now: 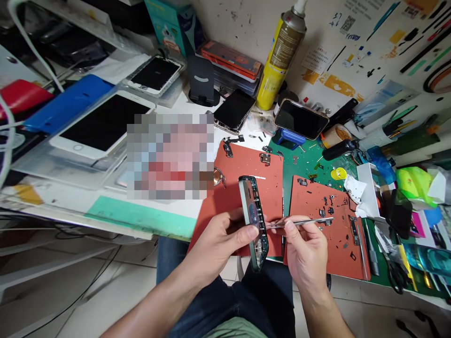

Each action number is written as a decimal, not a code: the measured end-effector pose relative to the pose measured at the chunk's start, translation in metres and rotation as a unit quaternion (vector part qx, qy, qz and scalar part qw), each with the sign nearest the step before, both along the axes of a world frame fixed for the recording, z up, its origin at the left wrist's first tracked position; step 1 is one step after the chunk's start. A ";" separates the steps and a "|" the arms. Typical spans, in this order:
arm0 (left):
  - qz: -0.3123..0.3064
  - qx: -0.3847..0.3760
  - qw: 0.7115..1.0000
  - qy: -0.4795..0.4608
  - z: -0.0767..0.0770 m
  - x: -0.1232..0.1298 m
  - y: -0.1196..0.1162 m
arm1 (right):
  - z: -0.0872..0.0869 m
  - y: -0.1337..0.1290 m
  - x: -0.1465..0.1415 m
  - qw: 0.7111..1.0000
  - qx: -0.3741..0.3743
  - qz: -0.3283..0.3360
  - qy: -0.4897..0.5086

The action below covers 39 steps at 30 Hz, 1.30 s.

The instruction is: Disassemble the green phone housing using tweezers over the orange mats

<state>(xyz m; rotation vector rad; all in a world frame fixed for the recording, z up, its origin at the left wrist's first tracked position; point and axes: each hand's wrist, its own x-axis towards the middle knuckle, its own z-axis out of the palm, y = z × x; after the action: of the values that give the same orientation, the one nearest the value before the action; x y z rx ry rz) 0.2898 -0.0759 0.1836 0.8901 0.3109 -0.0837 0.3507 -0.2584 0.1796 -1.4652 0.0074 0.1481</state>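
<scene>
An opened phone frame (254,211), dark green at its rim with metal parts and small screws or contacts along the inside, is held on edge by my left hand (225,239), the thumb on its near face. My right hand (306,241) pinches thin metal tweezers (299,222), whose tips point left and reach the inner side of the frame. Exactly what the tips touch is too small to tell. Beneath lie a red mat (225,202) and a second red mat (338,253) with several tiny phone parts.
Behind the mats are a yellow spray can (276,65), a phone on a blue stand (301,119) and a dark phone (234,110). White phones (102,122) lie at left. Scissors (397,274) and tools line the right. A blurred patch hides part of the desk.
</scene>
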 end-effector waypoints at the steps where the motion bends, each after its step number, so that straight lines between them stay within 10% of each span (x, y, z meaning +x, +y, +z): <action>1: 0.000 0.001 1.000 0.001 0.001 0.001 0.000 | -0.001 0.000 0.000 1.000 -0.004 -0.001 -0.002; 39: -0.025 -0.047 0.998 -0.030 -0.003 0.002 -0.001 | -0.005 -0.001 -0.003 0.998 0.031 0.046 -0.005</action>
<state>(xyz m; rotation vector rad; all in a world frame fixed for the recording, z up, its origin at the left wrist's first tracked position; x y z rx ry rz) 0.2917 -0.0774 0.1804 0.8052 0.2267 -0.1173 0.3475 -0.2598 0.1748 -1.4042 -0.0720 0.2150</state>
